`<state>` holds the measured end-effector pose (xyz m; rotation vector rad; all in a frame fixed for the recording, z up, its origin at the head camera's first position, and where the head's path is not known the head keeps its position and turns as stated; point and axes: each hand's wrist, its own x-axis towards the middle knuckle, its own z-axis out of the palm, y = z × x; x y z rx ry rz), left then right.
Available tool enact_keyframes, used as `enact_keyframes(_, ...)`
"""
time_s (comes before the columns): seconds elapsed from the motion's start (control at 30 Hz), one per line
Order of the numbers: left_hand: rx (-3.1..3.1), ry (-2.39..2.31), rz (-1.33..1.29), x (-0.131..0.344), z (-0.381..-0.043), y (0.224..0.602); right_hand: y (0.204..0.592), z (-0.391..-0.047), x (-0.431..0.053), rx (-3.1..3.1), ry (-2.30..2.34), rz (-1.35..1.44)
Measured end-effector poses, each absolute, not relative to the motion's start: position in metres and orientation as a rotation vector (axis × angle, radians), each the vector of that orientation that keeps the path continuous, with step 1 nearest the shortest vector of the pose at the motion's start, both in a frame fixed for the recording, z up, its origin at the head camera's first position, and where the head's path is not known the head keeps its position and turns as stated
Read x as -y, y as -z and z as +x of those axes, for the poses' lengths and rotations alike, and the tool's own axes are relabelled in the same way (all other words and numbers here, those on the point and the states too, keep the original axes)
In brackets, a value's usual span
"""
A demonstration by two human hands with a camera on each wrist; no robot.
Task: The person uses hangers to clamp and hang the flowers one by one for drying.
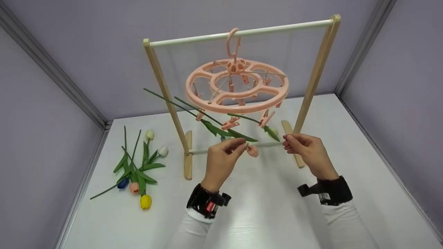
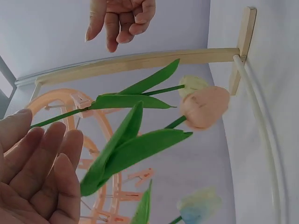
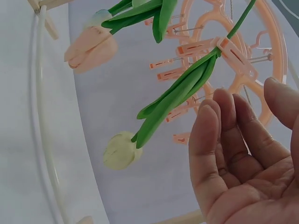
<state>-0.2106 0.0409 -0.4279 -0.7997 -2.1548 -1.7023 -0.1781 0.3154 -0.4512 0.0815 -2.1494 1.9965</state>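
A round pink clip hanger (image 1: 237,109) carries several tulips, head down, in its clips. My left hand (image 1: 221,160) is in front of the peach tulip (image 1: 253,151), its loosely bent fingers beside the green leaves (image 2: 126,154) and nothing visible in its grasp. To the right, my right hand (image 1: 309,154) is held up near the pale yellow tulip (image 3: 122,150), fingers slightly bent and empty. A clip (image 3: 237,57) grips that tulip's stem just above its leaves. A white-and-blue tulip (image 2: 200,205) hangs farther left in the head view, mostly hidden there.
The hanger's hook (image 1: 232,43) goes over the white bar (image 1: 287,28) of a wooden stand (image 1: 315,76). On the white table (image 1: 249,211) at left lie loose tulips: yellow (image 1: 145,202), peach (image 1: 134,187), blue (image 1: 123,183) and two whitish ones (image 1: 163,151).
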Motion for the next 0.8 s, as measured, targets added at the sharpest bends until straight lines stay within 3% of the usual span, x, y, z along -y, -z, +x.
enact_keyframes(0.43, 2.329, 1.640, -0.536, 0.036, -0.185, 0.488, 0.486, -0.127, -0.308, 2.197, -1.816, -0.054)
enact_keyframes(0.8, 2.425, 1.686, -0.023, 0.131, -0.170, 0.532, 0.507, -0.094, -0.296, 2.292, -1.788, -0.182)
